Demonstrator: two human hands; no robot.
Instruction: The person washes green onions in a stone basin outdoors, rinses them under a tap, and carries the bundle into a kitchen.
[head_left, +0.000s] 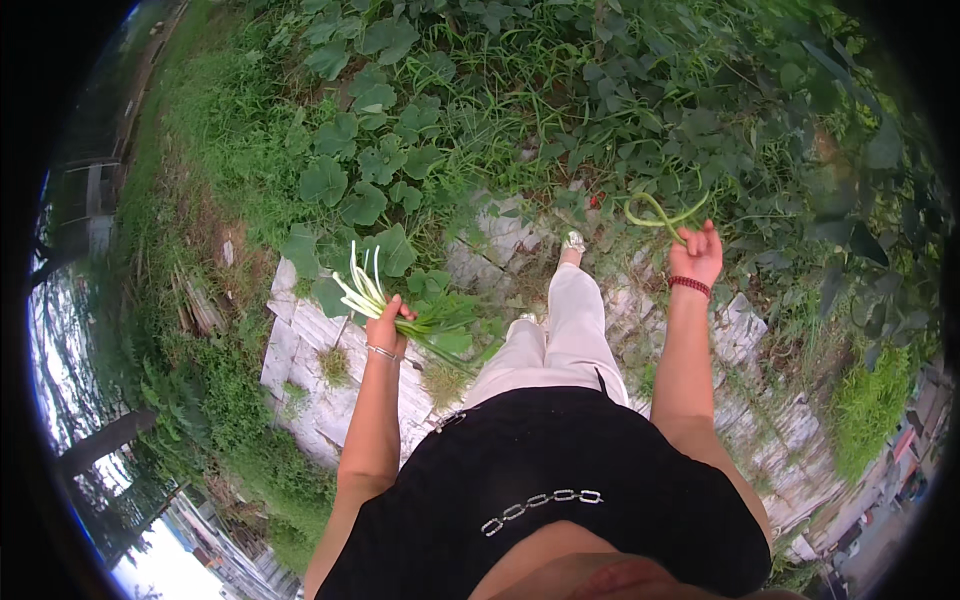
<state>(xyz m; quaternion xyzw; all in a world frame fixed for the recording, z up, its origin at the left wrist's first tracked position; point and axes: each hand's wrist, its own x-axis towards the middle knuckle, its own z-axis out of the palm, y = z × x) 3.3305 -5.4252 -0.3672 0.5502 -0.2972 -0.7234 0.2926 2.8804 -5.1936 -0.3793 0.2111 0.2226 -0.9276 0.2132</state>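
Observation:
A bunch of green onions (365, 294) is gripped in my left hand (390, 322), white ends pointing up and away, green leaves trailing to the right over the paving. My right hand (697, 251) holds thin, curled green bean pods (651, 219) by one end; they loop out to the left of the fingers, in front of dense leaves. Both arms are stretched forward and well apart, one on each side of my body.
Broad-leaved vines (364, 202) and tall grass grow ahead. Climbing foliage (750, 150) rises at the right. Uneven pale paving (300, 360) with weeds in its gaps lies underfoot. Broken wood pieces (199, 304) lie at the left, near a tree trunk (109, 442).

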